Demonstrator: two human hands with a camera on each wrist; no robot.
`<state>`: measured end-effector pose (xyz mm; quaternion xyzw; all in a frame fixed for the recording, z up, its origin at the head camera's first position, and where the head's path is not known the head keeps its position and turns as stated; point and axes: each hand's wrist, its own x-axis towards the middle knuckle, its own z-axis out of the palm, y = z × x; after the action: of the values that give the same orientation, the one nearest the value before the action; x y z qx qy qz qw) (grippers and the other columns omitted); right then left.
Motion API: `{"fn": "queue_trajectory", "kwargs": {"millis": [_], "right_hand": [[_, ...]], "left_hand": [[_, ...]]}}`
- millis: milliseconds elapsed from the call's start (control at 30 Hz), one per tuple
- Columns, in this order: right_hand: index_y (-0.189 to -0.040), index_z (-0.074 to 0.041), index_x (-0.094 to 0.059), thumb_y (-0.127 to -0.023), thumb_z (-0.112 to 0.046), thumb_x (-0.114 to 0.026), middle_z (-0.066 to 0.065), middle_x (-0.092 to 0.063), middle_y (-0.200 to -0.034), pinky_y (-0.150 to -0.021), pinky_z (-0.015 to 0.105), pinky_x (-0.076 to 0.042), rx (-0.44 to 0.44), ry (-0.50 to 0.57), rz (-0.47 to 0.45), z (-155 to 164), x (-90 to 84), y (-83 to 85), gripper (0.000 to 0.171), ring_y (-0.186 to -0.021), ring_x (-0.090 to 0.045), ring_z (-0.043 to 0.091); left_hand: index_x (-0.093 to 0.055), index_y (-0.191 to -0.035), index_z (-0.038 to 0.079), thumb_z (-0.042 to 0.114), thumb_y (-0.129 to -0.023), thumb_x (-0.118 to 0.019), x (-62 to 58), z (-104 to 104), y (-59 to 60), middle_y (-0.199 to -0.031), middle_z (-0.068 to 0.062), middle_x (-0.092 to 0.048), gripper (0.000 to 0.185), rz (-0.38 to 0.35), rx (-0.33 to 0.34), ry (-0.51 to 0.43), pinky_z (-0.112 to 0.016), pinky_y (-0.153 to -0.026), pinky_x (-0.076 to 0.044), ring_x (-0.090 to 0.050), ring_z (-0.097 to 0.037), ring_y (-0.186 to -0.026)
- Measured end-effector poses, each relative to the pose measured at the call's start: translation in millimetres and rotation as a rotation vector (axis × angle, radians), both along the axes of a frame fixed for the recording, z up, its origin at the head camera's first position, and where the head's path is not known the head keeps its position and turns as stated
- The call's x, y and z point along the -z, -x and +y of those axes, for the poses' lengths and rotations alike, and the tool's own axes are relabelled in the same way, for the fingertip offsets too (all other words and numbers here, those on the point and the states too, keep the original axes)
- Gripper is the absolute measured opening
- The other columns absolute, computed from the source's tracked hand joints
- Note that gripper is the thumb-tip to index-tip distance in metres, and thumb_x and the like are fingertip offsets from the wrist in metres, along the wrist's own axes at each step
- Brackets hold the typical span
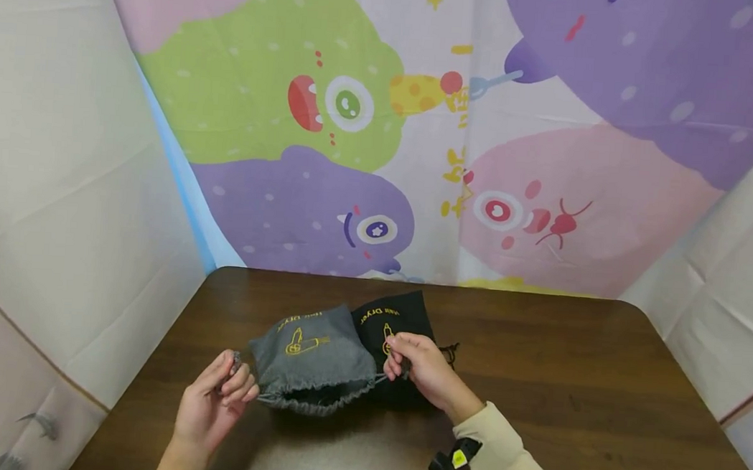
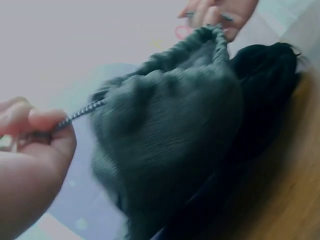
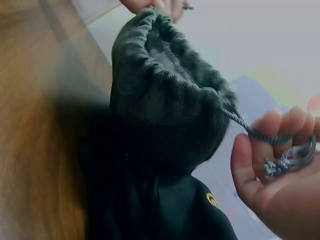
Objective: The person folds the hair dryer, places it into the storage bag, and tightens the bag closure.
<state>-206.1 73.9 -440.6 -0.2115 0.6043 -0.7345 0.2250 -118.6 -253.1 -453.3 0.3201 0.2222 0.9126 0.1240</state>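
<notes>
The grey drawstring pouch (image 1: 314,364) lies at the lower middle of the head view, resting on the dark wooden counter (image 1: 567,390) with its mouth turned toward the person. That mouth is already puckered into gathers, yet the right wrist view shows a dark opening inside the rim, so I judge the closing partly done, with the last of the gap left to draw in. A grey cord (image 2: 80,114) runs taut out of each side of the hem.

The left hand (image 1: 214,397), at the lower left of the frame, pinches one cord end between thumb and fingers. The right hand (image 1: 423,367), just right of centre, has its fingers curled round the other end, where a knotted bit of cord (image 3: 282,160) lies across the fingers.

Behind the grey pouch and touching it, a black pouch (image 1: 394,319) with yellow lettering lies flat; its own mouth seems drawn shut, though blur leaves that unsure. A cartoon-monster backdrop (image 1: 358,119) fills the upper part of the view.
</notes>
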Motion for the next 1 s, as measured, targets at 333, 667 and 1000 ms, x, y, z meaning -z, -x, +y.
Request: {"fn": "queue_trajectory", "kwargs": {"millis": [333,667,1000], "right_hand": [[-0.067,-0.006,-0.038,-0.104,-0.014,-0.039,-0.001,-0.041,-0.061,-0.059,0.024,-0.04,0.202,-0.032,-0.08,28,-6.7,11.6,0.038,-0.054,-0.045,0.013],[-0.064,-0.006,-0.042,-0.102,-0.015,-0.046,-0.001,-0.045,-0.057,-0.054,0.022,-0.041,0.258,-0.093,-0.122,35,5.8,9.6,0.039,-0.051,-0.045,0.012],[-0.065,-0.007,-0.053,-0.099,-0.019,-0.055,-0.001,-0.056,-0.058,-0.051,0.021,-0.043,0.339,-0.216,-0.039,24,-5.1,13.6,0.036,-0.053,-0.053,0.013]], "left_hand": [[-0.047,-0.093,0.0,0.016,-0.105,0.005,-10.4,-57,-10.6,-0.07,0.0,-0.012,0.055,-0.081,-0.023,-0.053,-0.029,-0.065,-0.015,-0.011,-0.013,-0.056],[-0.047,-0.087,0.009,0.006,-0.106,-0.004,-15.4,-47,-12.7,-0.067,-0.004,-0.018,0.047,-0.135,-0.201,0.387,-0.032,-0.061,-0.016,-0.013,-0.016,-0.052],[-0.049,-0.083,0.018,0.012,-0.107,-0.028,-17.6,-32,-3.1,-0.067,0.009,-0.046,0.032,-0.179,-0.372,0.746,-0.03,-0.059,-0.023,-0.026,-0.014,-0.055]]}}
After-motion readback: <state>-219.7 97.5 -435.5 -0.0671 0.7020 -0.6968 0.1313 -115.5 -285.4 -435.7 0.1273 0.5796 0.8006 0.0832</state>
